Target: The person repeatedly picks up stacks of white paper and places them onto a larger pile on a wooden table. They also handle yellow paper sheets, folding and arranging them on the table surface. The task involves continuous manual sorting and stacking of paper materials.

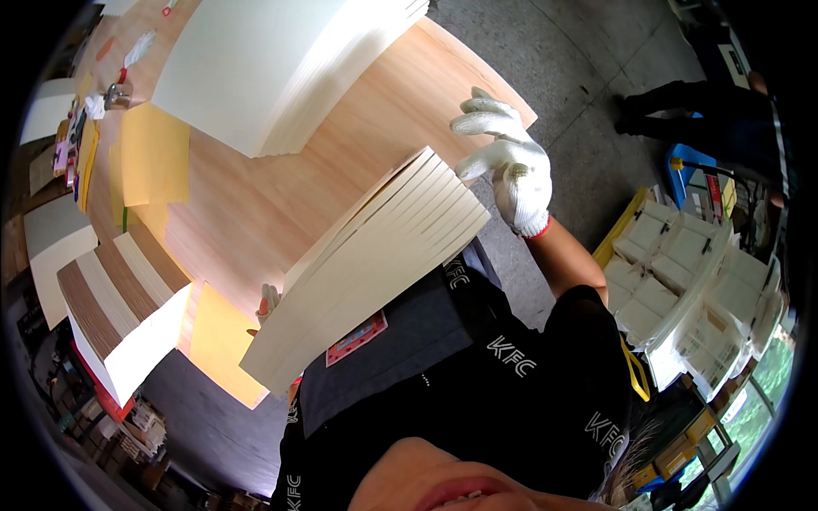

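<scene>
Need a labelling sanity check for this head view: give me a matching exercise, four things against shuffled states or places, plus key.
Things:
1. right hand
2. left hand
3. cream stack
4. large white stack

States or places:
A. on the table, reaching the picture's top edge
B. mostly hidden behind item 3
C. open and white-gloved
D. slanting across the picture between the two hands

Pairs: 1-C; 2-B; 3-D; 4-A

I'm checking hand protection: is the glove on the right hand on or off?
On: the white glove covers the right hand, its red cuff at the wrist, next to the bare forearm.
</scene>
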The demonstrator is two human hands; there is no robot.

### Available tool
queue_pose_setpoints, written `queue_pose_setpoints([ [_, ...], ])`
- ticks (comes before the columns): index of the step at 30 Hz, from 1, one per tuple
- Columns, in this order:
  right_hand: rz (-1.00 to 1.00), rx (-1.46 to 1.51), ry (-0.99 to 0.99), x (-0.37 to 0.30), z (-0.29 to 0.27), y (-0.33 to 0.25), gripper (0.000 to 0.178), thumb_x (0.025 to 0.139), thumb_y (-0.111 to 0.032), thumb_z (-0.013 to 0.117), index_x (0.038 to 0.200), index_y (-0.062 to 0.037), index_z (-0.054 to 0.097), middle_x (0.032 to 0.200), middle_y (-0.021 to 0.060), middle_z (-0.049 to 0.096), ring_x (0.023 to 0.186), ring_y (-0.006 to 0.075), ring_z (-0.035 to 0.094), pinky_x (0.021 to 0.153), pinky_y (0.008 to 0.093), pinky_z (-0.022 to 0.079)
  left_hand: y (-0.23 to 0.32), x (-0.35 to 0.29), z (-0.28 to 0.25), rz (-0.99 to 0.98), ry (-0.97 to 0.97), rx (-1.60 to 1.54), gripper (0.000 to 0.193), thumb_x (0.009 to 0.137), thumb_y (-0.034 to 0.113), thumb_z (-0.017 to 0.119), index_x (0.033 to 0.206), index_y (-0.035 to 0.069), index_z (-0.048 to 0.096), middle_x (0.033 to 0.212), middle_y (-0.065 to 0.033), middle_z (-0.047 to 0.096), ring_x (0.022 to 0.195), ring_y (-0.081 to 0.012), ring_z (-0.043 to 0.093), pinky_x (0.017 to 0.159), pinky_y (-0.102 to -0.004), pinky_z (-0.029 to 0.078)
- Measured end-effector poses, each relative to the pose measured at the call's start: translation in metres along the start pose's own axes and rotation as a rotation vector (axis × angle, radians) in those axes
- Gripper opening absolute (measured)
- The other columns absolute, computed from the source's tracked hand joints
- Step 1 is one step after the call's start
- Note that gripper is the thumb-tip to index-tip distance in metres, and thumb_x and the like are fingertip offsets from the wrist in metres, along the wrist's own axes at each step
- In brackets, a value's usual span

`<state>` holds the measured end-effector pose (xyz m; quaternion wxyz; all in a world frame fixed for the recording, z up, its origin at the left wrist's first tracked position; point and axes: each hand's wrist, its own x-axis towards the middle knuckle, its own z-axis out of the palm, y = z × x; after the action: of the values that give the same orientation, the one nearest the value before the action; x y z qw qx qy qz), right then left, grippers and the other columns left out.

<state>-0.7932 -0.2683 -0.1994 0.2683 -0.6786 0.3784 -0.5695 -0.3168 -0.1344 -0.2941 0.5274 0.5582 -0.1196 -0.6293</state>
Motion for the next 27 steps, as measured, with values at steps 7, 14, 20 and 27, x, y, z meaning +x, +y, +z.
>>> queue_pose_setpoints([
  [7, -0.005, 0.008, 0.02, 0.004, 0.003, 0.006, 0.044, 0.095, -0.036, 0.04, 0.084, -0.0062, 0.07, 0.113, 0.0165, 0.063, 0.114, 0.0371, 0.051, 0.106, 0.0525, 0.031, -0.003, -0.001, 0.003, 0.008, -0.003, -0.001, 0.063, 0.08, 0.032, 0.071, 0.132, 0.005, 0.047, 0.129, -0.0116, 0.054, 0.114, -0.0233, 0.056, 0.094, -0.0349, 0.047],
  [14, 0.263, 0.208, -0.103, 0.012, -0.004, 0.002, 0.042, 0.094, -0.036, 0.045, 0.117, -0.0037, 0.058, 0.128, 0.0186, 0.053, 0.127, 0.0347, 0.042, 0.109, 0.0464, 0.029, -0.005, -0.006, 0.0, 0.015, 0.015, -0.013, 0.065, 0.079, 0.032, 0.072, 0.132, 0.005, 0.046, 0.129, -0.0117, 0.054, 0.114, -0.0236, 0.056, 0.094, -0.035, 0.047],
  [20, 0.499, -0.263, -0.785, 0.009, -0.013, 0.017, 0.084, 0.077, -0.01, 0.065, 0.148, -0.005, 0.021, 0.149, 0.0215, 0.03, 0.138, 0.0317, 0.032, 0.112, 0.038, 0.03, -0.003, -0.015, -0.005, 0.026, 0.047, -0.004, 0.066, 0.078, 0.032, 0.073, 0.132, 0.005, 0.046, 0.129, -0.0118, 0.053, 0.114, -0.0238, 0.056, 0.094, -0.0351, 0.046],
  [27, 0.442, 0.154, -0.689, -0.029, 0.019, 0.069, 0.073, 0.082, -0.017, 0.064, 0.145, -0.004, 0.028, 0.138, 0.0178, 0.046, 0.129, 0.0269, 0.045, 0.106, 0.0307, 0.036, -0.003, -0.023, -0.015, 0.054, 0.06, 0.072, 0.067, 0.077, 0.032, 0.074, 0.132, 0.005, 0.046, 0.13, -0.0119, 0.053, 0.114, -0.024, 0.056, 0.094, -0.0353, 0.046],
])
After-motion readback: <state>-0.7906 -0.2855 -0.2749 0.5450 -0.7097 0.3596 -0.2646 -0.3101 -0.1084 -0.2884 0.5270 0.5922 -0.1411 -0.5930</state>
